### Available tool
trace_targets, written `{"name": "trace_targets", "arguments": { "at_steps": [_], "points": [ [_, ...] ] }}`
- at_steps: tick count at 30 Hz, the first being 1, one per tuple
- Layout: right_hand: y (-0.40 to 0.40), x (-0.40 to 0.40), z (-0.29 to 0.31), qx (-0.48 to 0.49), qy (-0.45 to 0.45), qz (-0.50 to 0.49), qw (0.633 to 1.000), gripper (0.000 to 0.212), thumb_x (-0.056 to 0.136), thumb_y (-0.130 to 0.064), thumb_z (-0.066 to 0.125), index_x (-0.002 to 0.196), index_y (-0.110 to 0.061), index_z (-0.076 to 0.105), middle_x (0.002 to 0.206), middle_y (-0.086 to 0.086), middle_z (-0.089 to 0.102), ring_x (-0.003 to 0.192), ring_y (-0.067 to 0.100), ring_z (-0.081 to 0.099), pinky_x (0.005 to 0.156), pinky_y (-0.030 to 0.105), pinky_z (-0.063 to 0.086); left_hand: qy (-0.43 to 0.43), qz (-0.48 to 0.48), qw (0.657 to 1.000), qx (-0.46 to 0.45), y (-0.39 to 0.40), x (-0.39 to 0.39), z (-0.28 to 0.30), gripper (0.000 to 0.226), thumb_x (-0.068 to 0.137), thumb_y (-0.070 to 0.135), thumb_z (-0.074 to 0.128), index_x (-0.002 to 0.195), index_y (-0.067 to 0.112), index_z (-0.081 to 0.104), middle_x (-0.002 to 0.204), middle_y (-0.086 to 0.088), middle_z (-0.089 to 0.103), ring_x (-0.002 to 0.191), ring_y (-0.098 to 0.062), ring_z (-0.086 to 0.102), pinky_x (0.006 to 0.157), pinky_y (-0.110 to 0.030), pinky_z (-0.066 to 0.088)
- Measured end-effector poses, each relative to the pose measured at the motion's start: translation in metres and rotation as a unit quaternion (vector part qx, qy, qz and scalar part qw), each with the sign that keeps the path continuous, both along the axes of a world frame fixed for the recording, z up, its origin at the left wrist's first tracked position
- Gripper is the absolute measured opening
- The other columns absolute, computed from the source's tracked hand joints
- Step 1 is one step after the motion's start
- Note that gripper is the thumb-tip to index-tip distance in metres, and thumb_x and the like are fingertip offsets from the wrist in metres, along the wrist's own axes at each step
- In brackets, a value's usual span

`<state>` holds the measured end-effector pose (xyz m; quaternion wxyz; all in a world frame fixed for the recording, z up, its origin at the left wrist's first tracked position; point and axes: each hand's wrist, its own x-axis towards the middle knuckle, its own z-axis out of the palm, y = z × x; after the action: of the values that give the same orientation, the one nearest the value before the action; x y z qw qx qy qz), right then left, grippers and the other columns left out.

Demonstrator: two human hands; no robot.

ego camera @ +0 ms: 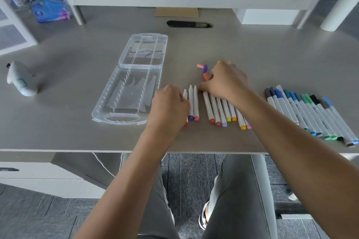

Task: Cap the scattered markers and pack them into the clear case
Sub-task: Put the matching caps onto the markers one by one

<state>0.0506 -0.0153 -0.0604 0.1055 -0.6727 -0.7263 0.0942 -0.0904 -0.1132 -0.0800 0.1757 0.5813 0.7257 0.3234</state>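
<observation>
The clear case [128,91] is seen lying open and empty on the desk [252,48], at about nine o'clock from the two hands. Between the hands a row of uncapped markers [213,108] is laid, white tips towards twelve o'clock and coloured ends towards six, so the long axis runs roughly twelve to six, leaning slightly towards five. Three more uncapped markers [193,103] are gathered against the left hand [169,105], whose fingers are curled against them; whether one is truly gripped cannot be told, since the fingertips are hidden.

The right hand [227,81] is held over the tip end of the row, fingers bent down and bunched, the fingertips meeting at about nine o'clock of the hand, close to the marker tips; what is pinched there, if anything, cannot be made out. The loose caps [204,70] are scattered just beyond, at about eleven o'clock from that hand, so the right hand is judged the nearer for fetching one. A finished set of capped markers [310,114] is laid at three o'clock, well apart from the case.
</observation>
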Motion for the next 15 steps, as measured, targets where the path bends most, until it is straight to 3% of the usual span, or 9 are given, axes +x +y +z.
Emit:
{"name": "trace_targets", "arguments": {
  "at_steps": [4,7,9,11,13,15],
  "points": [
    [-0.001,-0.001,0.004,-0.022,0.083,-0.020,0.996,0.032,0.081,-0.039,0.069,0.064,-0.015,0.055,0.062,0.002,0.054,0.057,0.023,0.049,0.056,0.028,0.030,-0.007,0.021,0.999,0.047,-0.003,0.002,0.003,0.022,0.092,0.019,0.064,0.105,0.004,0.071,0.087,-0.010,0.070,0.084,-0.028,0.064,0.075,-0.031,0.049],
    [-0.004,0.005,0.012,-0.063,0.278,-0.026,0.958,0.025,0.080,-0.034,0.070,0.071,-0.011,0.065,0.065,0.008,0.052,0.060,0.022,0.046,0.057,0.030,0.032,-0.081,0.016,0.993,0.083,-0.007,0.011,0.013,0.025,0.092,0.033,0.068,0.105,0.013,0.073,0.081,0.003,0.069,0.076,-0.014,0.063,0.067,-0.023,0.047],
    [-0.007,0.010,0.017,-0.092,0.368,-0.047,0.924,0.025,0.082,-0.031,0.072,0.084,-0.006,0.076,0.068,0.006,0.058,0.058,0.019,0.046,0.051,0.027,0.032,-0.166,-0.010,0.985,0.053,-0.005,0.018,0.015,0.026,0.089,0.037,0.072,0.097,0.013,0.075,0.075,0.002,0.070,0.059,-0.010,0.063,0.061,-0.028,0.057],
    [-0.011,0.014,0.022,-0.126,0.414,-0.056,0.900,0.025,0.084,-0.031,0.073,0.091,-0.007,0.078,0.064,-0.001,0.062,0.052,0.013,0.045,0.048,0.024,0.031,-0.215,-0.037,0.976,0.019,-0.002,0.024,0.014,0.019,0.088,0.036,0.072,0.087,0.018,0.077,0.067,0.000,0.072,0.047,-0.009,0.055,0.054,-0.034,0.058],
    [-0.015,0.018,0.026,-0.158,0.441,-0.047,0.882,0.019,0.088,-0.031,0.071,0.090,-0.012,0.075,0.062,-0.005,0.062,0.048,0.009,0.042,0.048,0.023,0.029,-0.236,-0.057,0.970,0.003,0.001,0.029,0.014,0.015,0.089,0.032,0.070,0.083,0.021,0.078,0.063,0.000,0.071,0.046,-0.007,0.050,0.055,-0.036,0.053],
    [-0.015,0.024,0.028,-0.166,0.426,-0.033,0.889,0.021,0.091,-0.034,0.070,0.088,-0.014,0.072,0.065,-0.005,0.061,0.046,0.008,0.041,0.048,0.024,0.029,-0.246,-0.072,0.967,-0.011,0.001,0.032,0.014,0.015,0.090,0.027,0.066,0.084,0.020,0.078,0.063,-0.002,0.071,0.049,-0.010,0.052,0.056,-0.038,0.053]
  ]
}}
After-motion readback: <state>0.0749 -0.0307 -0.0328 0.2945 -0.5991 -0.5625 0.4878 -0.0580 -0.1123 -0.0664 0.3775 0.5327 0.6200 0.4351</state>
